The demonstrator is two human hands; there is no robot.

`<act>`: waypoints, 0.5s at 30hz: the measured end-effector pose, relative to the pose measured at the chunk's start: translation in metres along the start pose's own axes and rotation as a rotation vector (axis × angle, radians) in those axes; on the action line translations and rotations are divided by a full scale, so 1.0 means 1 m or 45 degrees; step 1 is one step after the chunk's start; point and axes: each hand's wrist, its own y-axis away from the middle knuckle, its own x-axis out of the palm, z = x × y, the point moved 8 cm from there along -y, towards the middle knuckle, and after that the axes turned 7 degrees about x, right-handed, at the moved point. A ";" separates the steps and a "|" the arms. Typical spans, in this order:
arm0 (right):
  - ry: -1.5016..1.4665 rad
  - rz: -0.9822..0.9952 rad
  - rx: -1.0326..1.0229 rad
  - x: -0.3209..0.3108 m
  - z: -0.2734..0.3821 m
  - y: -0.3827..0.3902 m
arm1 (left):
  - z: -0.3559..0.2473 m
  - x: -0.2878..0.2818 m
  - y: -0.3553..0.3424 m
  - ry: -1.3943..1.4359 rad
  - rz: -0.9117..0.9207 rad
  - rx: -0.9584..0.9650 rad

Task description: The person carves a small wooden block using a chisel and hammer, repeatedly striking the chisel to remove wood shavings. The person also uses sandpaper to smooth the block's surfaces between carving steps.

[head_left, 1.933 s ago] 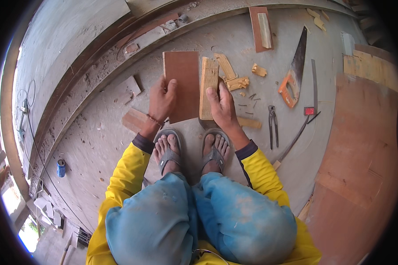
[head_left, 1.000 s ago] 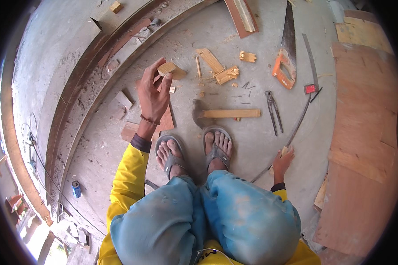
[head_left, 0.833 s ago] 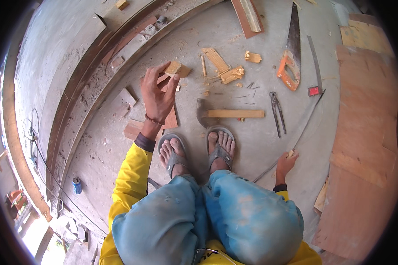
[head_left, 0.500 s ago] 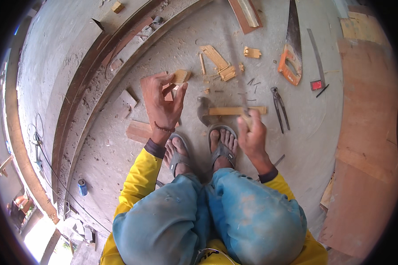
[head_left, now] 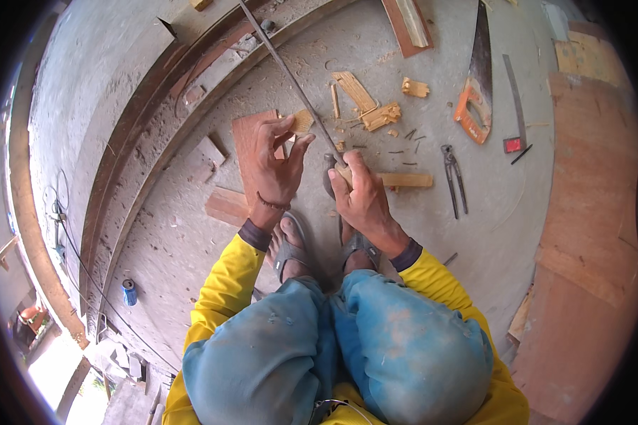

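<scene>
My left hand [head_left: 278, 163] pinches a small pale wood block [head_left: 304, 121] between thumb and fingers, above a reddish-brown board [head_left: 246, 134] lying on the floor. In my right hand [head_left: 365, 198] is the wooden handle of a long, thin, dark metal file [head_left: 283, 66]. The file slants up and to the left, passing close by the block's right side; whether they touch I cannot tell. Beneath my right hand lies a hammer [head_left: 407, 180], its head partly hidden by the fingers.
Broken wood pieces [head_left: 381, 116] and several nails lie ahead. To the right are pincers [head_left: 454, 180], an orange-handled saw [head_left: 474, 113] and a metal square [head_left: 515, 106]. Plywood sheets [head_left: 592, 212] line the right side. A curved metal channel [head_left: 138, 145] and a blue can [head_left: 129, 292] are at left.
My right hand has moved left with the file, bringing its blade across beside the block. My left hand still holds the block, and the view has shifted slightly.
</scene>
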 end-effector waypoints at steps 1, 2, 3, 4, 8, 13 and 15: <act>-0.008 -0.009 0.009 0.000 0.000 0.000 | 0.001 0.000 0.000 0.010 0.001 -0.004; -0.014 -0.016 0.018 -0.001 0.000 -0.001 | 0.000 0.001 0.000 0.006 0.001 -0.004; -0.020 -0.024 0.026 -0.001 0.000 -0.001 | -0.002 0.001 -0.001 0.002 0.000 -0.004; -0.019 -0.021 0.028 -0.001 0.000 -0.001 | -0.003 0.001 -0.001 -0.003 -0.001 -0.005; -0.019 -0.007 0.035 -0.001 0.000 -0.004 | -0.002 0.000 -0.001 -0.004 0.010 0.003; 0.016 0.003 0.014 -0.005 0.005 -0.007 | -0.009 -0.001 -0.007 0.048 -0.039 0.067; 0.025 0.009 0.026 -0.007 0.012 -0.004 | -0.010 -0.002 -0.006 0.034 -0.027 0.031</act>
